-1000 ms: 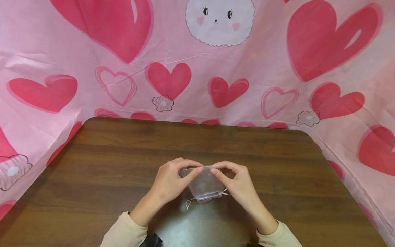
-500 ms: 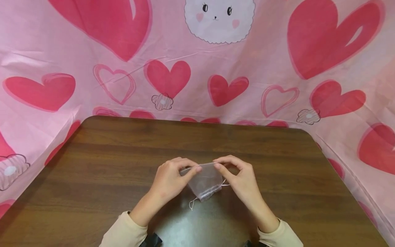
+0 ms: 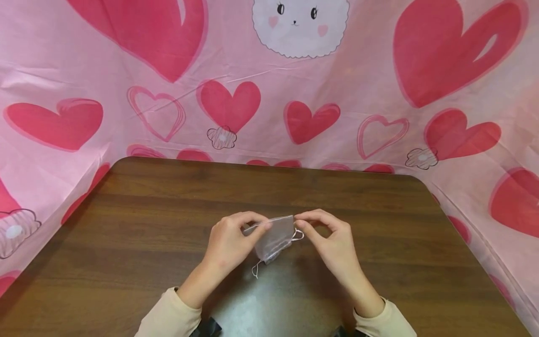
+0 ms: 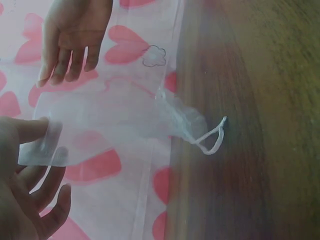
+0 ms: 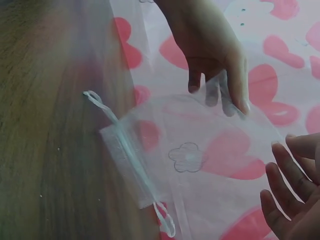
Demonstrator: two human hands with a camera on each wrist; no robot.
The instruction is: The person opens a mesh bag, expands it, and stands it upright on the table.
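Observation:
A small sheer, whitish drawstring bag (image 3: pixel 275 234) (image 4: pixel 110 115) hangs over the table, its gathered end low and its plain edge up. My left hand (image 3: pixel 229 241) (image 5: pixel 215 45) pinches that upper edge between thumb and fingers. Beside the bag's other upper corner is my right hand (image 3: pixel 337 241) (image 4: pixel 75 30), thumb and fingers bent loosely; the left wrist view shows a small gap between its fingertips and the bag. White cord loops (image 5: pixel 165 222) stick out at both sides of the gathered end.
The brown wooden table (image 3: pixel 168 196) spreads under both hands. Pink cloth with red hearts (image 3: pixel 229 105) hangs behind it and along both sides. Dark objects (image 3: pixel 208 327) show by the sleeves at the bottom edge.
The bag has tilted, its right side rising and its gathered end swinging up a little. My right hand has let go of the edge and shifted slightly right; my left keeps its pinch.

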